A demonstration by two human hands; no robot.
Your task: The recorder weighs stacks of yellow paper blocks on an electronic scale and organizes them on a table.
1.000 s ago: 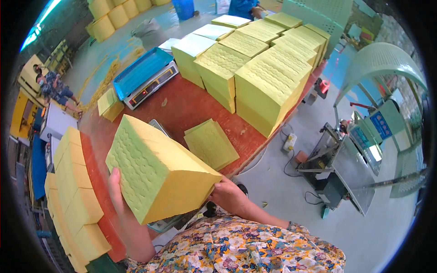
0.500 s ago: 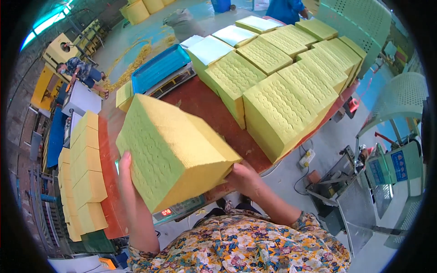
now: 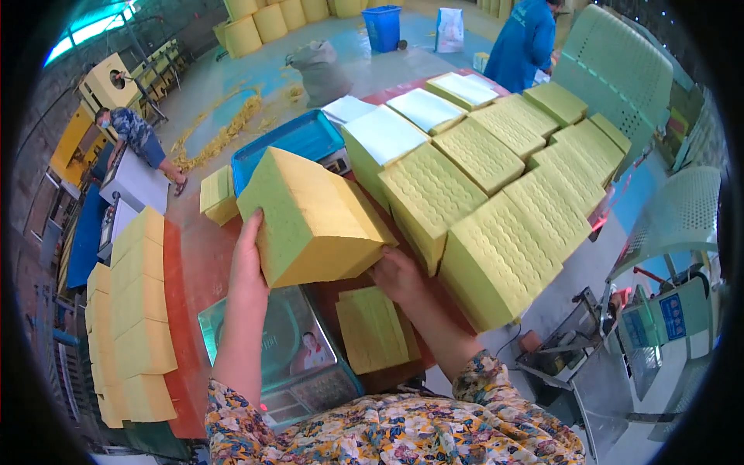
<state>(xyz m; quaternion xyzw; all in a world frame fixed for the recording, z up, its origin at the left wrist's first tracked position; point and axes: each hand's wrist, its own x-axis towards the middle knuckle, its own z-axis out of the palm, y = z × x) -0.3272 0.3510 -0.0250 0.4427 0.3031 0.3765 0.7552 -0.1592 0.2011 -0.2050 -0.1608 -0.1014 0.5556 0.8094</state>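
Note:
A thick block of stacked yellow paper (image 3: 325, 221) is held up over the table between my two hands. My left hand (image 3: 249, 248) grips its left side, and my right hand (image 3: 397, 273) holds the lower right corner. Beneath it, a weighing scale (image 3: 263, 329) with a shiny greenish platform rests on the red table (image 3: 194, 263). Just right of the scale lies a smaller yellow paper stack (image 3: 373, 329). Tall paper stacks (image 3: 430, 182) with rows of punched curved marks stand close together to the right; a few bear white sheets (image 3: 384, 133) on top.
A blue tray (image 3: 316, 130) lies beyond the held block, near a small paper stack (image 3: 219, 194). More yellow stacks (image 3: 139, 302) line the left edge. One person in blue (image 3: 523, 46) is at the far side, another (image 3: 139, 136) at far left. Perforated chairs (image 3: 674, 209) stand right.
The paper block has moved farther from my body and slightly up, still in both hands. My view has shifted, so the scale and the smaller stack beside it now show.

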